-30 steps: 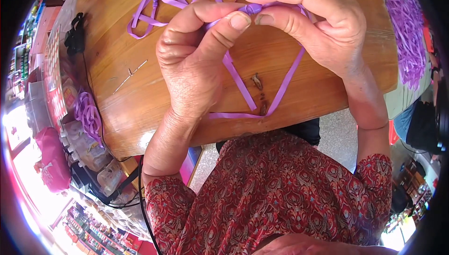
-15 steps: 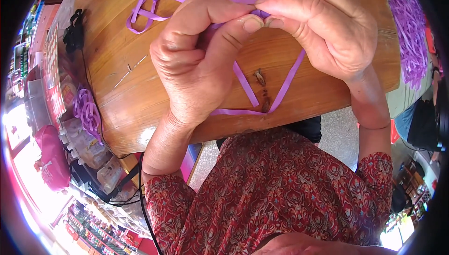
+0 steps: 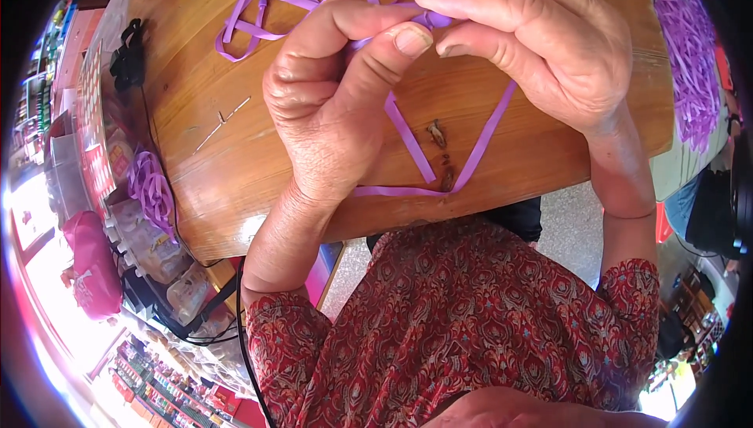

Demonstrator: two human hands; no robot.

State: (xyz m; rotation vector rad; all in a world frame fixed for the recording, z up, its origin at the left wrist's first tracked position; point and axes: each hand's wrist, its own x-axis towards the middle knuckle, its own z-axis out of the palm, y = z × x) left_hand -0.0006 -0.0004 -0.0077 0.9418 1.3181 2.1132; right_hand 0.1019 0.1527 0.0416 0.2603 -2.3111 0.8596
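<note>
A long purple ribbon (image 3: 482, 134) lies looped over the wooden table (image 3: 196, 98). My left hand (image 3: 337, 106) pinches it between thumb and forefinger, right against the fingertips of my right hand (image 3: 541, 43), which also grips the ribbon. Between the two hands the ribbon is folded into a small bunch. A triangular loop of it hangs down toward the table's near edge, and more loops trail off beyond my hands at the top.
A heap of purple ribbon (image 3: 690, 43) lies at the far right. A smaller purple coil (image 3: 149, 189) sits on packets left of the table. A black clip (image 3: 125, 55) rests at the table's left edge. Two thin needles (image 3: 223, 122) lie on the wood.
Both hands have shifted slightly up and stayed pinched together on the ribbon. The hanging triangular loop has been drawn a little shorter.
</note>
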